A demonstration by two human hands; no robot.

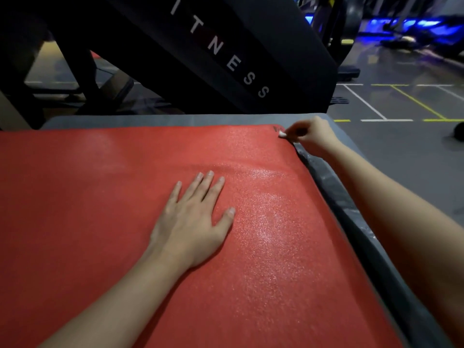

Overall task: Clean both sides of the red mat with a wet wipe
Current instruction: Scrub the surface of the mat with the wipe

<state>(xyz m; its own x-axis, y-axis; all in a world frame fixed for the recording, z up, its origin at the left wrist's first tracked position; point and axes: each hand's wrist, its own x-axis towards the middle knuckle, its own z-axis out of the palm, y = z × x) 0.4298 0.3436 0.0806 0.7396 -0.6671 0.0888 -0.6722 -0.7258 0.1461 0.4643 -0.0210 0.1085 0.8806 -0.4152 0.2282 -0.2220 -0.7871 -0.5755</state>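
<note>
While left hand (pixel 190 217) presses mat (pixel 100 197), right hand (pixel 312 135) at corner

Reading "ITNESS" in pale capitals running diagonally down the black slanted machine panel (pixel 226 59), first letters cut off by the top edge. Showing a small dark mark at the far right corner of the red mat (pixel 125 197), too small for reading. Nothing else legible.
</note>
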